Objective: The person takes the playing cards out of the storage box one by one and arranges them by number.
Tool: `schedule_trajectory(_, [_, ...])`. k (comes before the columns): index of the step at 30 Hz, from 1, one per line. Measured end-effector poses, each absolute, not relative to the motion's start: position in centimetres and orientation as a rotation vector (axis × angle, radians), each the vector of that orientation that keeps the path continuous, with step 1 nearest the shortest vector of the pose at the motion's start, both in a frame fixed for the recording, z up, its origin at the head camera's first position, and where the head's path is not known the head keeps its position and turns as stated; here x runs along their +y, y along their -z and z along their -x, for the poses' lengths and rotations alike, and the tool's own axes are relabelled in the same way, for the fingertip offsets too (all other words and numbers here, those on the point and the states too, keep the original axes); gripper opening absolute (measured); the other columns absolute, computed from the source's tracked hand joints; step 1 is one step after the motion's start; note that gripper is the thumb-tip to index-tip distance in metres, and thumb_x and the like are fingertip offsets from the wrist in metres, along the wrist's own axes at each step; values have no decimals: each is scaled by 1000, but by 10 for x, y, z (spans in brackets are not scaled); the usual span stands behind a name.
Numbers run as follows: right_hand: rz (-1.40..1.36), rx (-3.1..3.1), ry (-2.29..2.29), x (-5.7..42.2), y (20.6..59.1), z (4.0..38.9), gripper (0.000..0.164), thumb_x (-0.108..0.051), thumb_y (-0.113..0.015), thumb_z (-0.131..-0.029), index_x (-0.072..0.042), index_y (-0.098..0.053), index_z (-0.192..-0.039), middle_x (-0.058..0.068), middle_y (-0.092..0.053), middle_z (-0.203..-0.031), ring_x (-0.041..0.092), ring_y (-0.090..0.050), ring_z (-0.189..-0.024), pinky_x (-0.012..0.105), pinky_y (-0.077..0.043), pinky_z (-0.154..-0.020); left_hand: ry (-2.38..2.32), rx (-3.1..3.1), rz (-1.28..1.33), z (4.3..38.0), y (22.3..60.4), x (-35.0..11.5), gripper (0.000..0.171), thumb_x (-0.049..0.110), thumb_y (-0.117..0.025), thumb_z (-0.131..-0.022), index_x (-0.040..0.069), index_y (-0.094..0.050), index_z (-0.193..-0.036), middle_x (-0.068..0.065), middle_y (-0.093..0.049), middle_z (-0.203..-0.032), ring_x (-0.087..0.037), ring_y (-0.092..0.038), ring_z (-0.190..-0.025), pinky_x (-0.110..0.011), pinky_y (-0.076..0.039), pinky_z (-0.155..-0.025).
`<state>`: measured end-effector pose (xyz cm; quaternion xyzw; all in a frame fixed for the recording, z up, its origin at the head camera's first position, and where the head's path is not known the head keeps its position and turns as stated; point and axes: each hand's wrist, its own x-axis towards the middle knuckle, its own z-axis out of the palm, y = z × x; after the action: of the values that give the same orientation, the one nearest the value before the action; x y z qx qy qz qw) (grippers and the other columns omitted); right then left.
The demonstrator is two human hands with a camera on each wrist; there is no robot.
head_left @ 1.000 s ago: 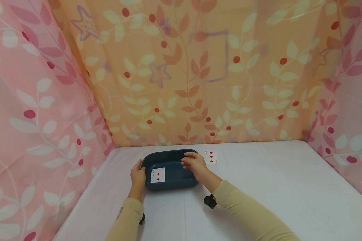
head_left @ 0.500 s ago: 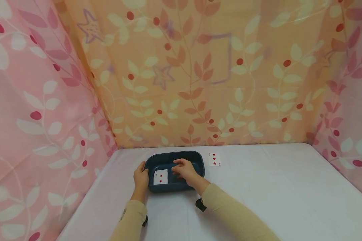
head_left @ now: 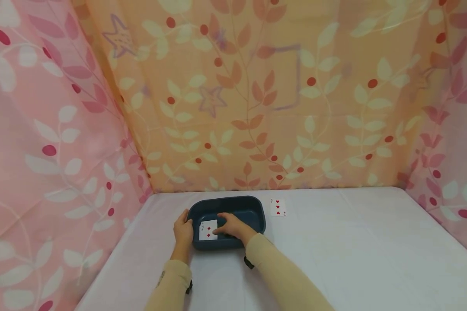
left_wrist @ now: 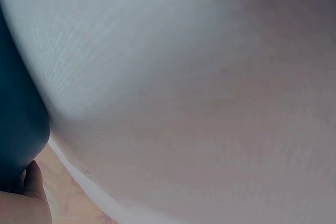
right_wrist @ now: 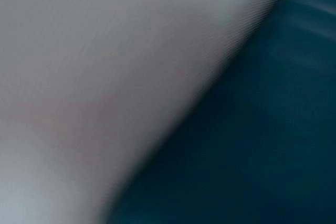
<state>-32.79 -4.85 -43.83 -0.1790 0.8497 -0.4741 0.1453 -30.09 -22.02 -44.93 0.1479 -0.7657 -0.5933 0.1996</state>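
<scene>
A dark blue rectangular basin (head_left: 253, 212) sits on the white tablecloth. My left hand (head_left: 183, 231) grips its left end, thumb at the rim; part of that hand (left_wrist: 29, 198) also shows in the left wrist view against the basin's wall (left_wrist: 21, 103). Inside, at the left, lie playing cards (head_left: 207, 233), stacked slightly offset, a diamond card on top. My right hand (head_left: 232, 227) reaches over the front rim into the basin. Its thumb and fingers are spread apart, the tips right at the top card's right edge. The right wrist view shows only the basin's outer side (right_wrist: 262, 119) and blurred cloth.
A three of hearts card (head_left: 278, 207) lies face up on the tablecloth (head_left: 334, 242), just right of the basin. Behind the table hangs an orange leaf-patterned curtain (head_left: 249, 108). Pink curtains (head_left: 62, 142) flank both sides.
My right hand has moved left and down, from above the basin's right end to the cards, with its fingers spreading. The left hand keeps its grip. The view has shifted slightly.
</scene>
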Motion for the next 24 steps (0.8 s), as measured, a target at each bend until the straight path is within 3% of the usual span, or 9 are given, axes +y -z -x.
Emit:
schedule_trajectory(4, [565, 2508, 1217, -47, 443, 333, 68, -14, -78, -82, -1, -47, -141, 21, -46, -144, 34, -40, -134, 48, -32, -110, 1663, -2142, -405, 304, 452, -217, 46, -9, -39, -96, -13, -37, -142, -28, -38, -145, -40, -31, -139, -49, -23, -114])
schedule_trajectory(12, [741, 2531, 1032, -56, 449, 337, 74, -11, -79, -80, 2, -44, -143, 21, -47, -143, 34, -42, -134, 46, -34, -109, 1607, -2183, -434, 300, 451, -222, 46, -7, -39, -96, -12, -38, -142, -28, -39, -145, -41, -30, -139, -50, -22, -114])
schedule_trajectory(24, [749, 2595, 870, -67, 461, 341, 72, -10, -79, -80, -1, -46, -143, 18, -52, -139, 30, -49, -128, 39, -37, -108, 1548, -2167, -395, 297, 456, -224, 46, -11, -40, -93, -15, -39, -138, -30, -42, -140, -43, -36, -134, -49, -25, -113])
